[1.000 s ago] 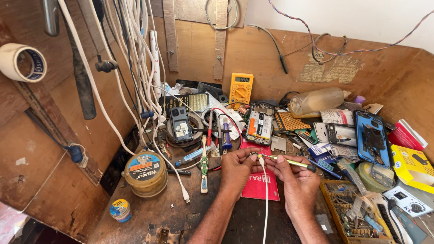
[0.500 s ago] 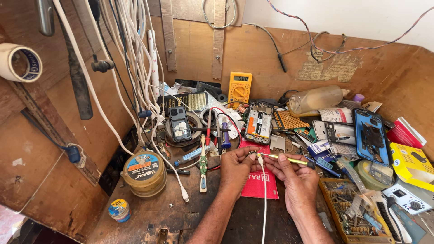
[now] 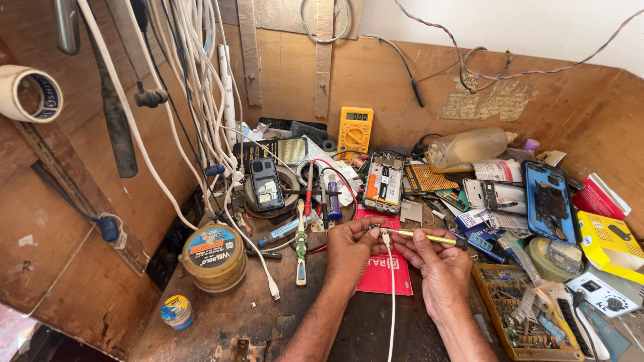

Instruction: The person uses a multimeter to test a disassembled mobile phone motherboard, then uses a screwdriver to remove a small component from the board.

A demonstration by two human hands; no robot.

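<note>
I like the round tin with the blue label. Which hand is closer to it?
Left. The left hand sits a little right of the round tin with the blue label; the right hand is farther right.

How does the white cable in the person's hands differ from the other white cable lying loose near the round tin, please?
The held white cable runs straight toward the camera, its plug end pinched by the left hand while the right hand brings a yellow-handled tool to it. The loose white cable curves down from the wall bundle, its plug lying untouched on the bench beside the round tin. Both are thin and white.

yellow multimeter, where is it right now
In the head view the multimeter stands at the back of the bench, centre, against the wooden wall, just left of the opened phone.
</note>
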